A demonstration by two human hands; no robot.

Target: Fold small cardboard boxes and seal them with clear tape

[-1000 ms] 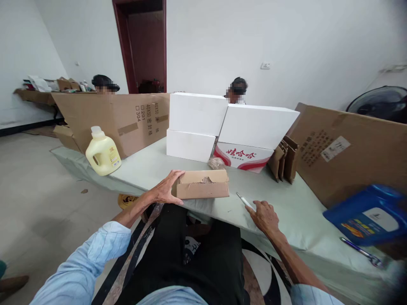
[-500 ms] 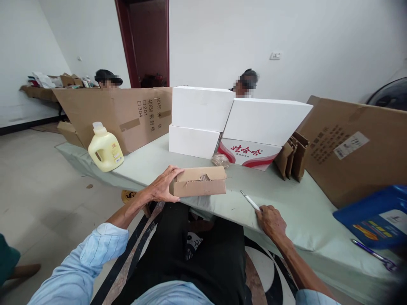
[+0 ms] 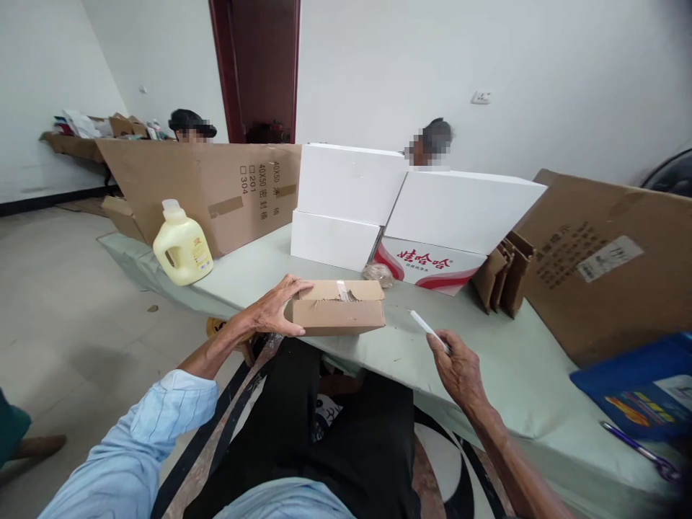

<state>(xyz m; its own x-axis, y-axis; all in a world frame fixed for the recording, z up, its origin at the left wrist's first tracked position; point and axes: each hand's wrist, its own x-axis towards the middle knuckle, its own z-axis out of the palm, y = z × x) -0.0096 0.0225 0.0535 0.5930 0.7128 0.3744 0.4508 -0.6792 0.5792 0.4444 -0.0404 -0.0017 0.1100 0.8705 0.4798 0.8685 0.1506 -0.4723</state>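
Note:
My left hand (image 3: pixel 278 308) grips the left end of a small brown cardboard box (image 3: pixel 340 317) near the table's front edge, thumb in front and fingers over the top. Torn cardboard shows along the box's top seam, with a short strip of clear tape (image 3: pixel 342 290) across it. To the right of the box, my right hand (image 3: pixel 457 366) is closed around a slim white utility knife (image 3: pixel 422 324), its end pointing up and left. The knife and box are apart. A crumpled clump of clear tape or plastic (image 3: pixel 378 274) lies behind the box.
White boxes (image 3: pixel 351 184) are stacked at the back. Large cardboard sheets (image 3: pixel 216 194) stand left and right. A yellow jug (image 3: pixel 184 249), folded cardboard (image 3: pixel 500 277), a blue container (image 3: pixel 638 389) and a purple pen-like item (image 3: pixel 635 441) sit around. Two people are behind the boxes.
My right hand has lifted the utility knife off the table, tilting it more upright. The box has turned slightly in my left hand, and the tape strip on its top now shows.

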